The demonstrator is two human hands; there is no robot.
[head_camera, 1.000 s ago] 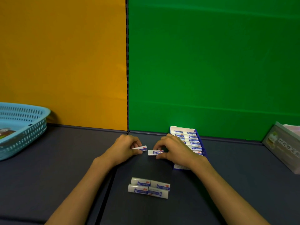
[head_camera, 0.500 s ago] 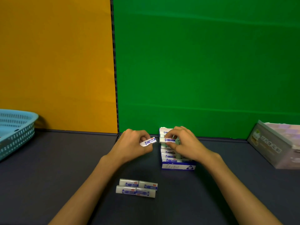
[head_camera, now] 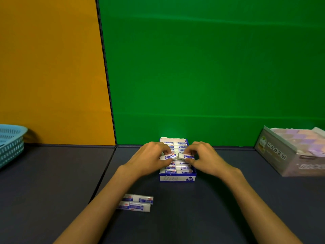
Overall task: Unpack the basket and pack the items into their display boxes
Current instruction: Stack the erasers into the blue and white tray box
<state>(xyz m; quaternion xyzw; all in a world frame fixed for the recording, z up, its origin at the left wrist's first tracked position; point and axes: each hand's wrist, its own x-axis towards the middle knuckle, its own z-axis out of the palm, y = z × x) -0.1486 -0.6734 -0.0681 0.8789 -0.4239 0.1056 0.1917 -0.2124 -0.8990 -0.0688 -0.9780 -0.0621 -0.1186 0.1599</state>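
Observation:
A blue and white display box stands at the middle of the dark table, filled with rows of white erasers in blue sleeves. My left hand pinches one eraser over the box's left column. My right hand pinches another eraser over the right column. Both erasers hover just above the packed rows, near each other. Several loose erasers lie on the table in front, beside my left forearm.
A light blue plastic basket sits at the far left edge. A grey cardboard display box with pale items stands at the right. An orange and a green wall panel rise behind the table.
Both hands have carried their erasers from beside the box to above it. The view has shifted, so the box now sits more central.

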